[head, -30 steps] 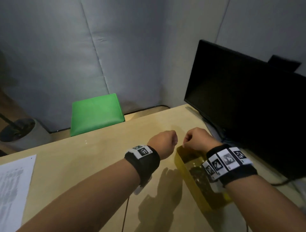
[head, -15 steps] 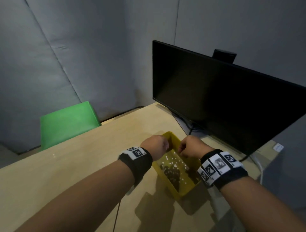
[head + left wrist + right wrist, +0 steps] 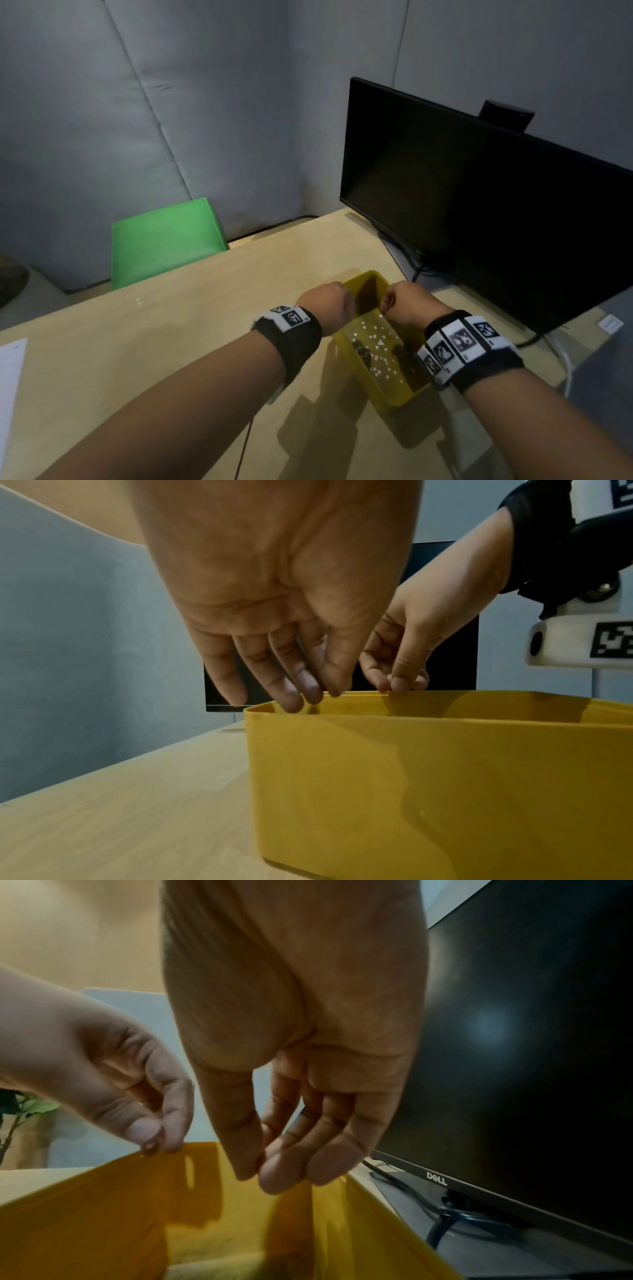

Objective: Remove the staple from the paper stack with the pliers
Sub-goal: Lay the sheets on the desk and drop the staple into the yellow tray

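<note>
Both hands hover over the far end of a yellow bin [image 3: 387, 394] on the wooden desk. My left hand [image 3: 325, 308] has its fingers [image 3: 308, 688] gathered against the thumb just above the bin's rim [image 3: 411, 715]. The right wrist view shows that thumb and forefinger pinching a small dark bit [image 3: 150, 1147], perhaps the staple. My right hand [image 3: 404, 305] hangs beside it with loosely bent fingers [image 3: 277, 1172], the thumb tip near them and nothing seen between. A white paper stack [image 3: 10, 377] lies at the far left edge. No pliers are in view.
The bin holds several white specks and dark bits [image 3: 376, 346]. A black monitor [image 3: 479, 222] stands close on the right, its cables [image 3: 441, 1221] behind the bin. A green chair [image 3: 164, 240] sits beyond the desk's far edge. A thin cable [image 3: 245, 445] runs under my left forearm.
The view has swung right, so the paper stack slid to the left edge. Both hands moved from just beyond the bin to over its far end and lowered toward the rim.
</note>
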`<state>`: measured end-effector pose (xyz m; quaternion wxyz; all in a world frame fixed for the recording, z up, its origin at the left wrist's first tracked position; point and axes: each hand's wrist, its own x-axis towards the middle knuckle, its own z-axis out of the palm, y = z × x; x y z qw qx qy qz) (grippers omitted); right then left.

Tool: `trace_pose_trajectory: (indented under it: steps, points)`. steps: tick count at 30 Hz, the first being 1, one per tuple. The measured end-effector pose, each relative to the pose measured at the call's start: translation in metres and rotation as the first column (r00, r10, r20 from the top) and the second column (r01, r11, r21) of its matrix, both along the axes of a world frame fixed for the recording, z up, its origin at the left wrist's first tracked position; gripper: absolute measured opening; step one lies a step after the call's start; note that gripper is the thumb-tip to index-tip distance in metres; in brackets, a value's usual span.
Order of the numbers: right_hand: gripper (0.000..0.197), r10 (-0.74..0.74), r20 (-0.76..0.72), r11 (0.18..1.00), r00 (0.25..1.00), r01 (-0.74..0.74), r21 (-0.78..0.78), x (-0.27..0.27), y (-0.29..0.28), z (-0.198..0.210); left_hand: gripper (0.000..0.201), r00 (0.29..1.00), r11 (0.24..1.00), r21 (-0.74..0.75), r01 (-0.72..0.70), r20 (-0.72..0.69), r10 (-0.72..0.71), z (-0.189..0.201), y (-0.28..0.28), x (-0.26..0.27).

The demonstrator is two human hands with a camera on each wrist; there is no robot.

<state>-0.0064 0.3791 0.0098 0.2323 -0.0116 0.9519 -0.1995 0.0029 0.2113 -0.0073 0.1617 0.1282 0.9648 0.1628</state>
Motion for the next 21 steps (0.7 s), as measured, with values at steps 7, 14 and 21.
trace_pose_trajectory:
  steps: [7,14,21]
  points:
    - [0.012,0.105,-0.090,0.991,0.990,-0.112,-0.070,-0.013,-0.052,0.017,0.033,0.988,0.990,0.065,-0.123,-0.086,0.128,0.007,-0.042,0.016]
    - [0.013,0.319,-0.150,0.938,0.936,-0.335,-0.094,-0.014,-0.172,0.020,0.031,0.920,0.924,0.045,-0.381,-0.087,0.383,0.011,-0.159,0.043]
    - [0.017,0.468,-0.111,0.872,0.877,-0.479,-0.104,-0.004,-0.286,-0.009,0.031,0.772,0.771,-0.034,-0.635,-0.010,0.635,-0.014,-0.270,0.084]
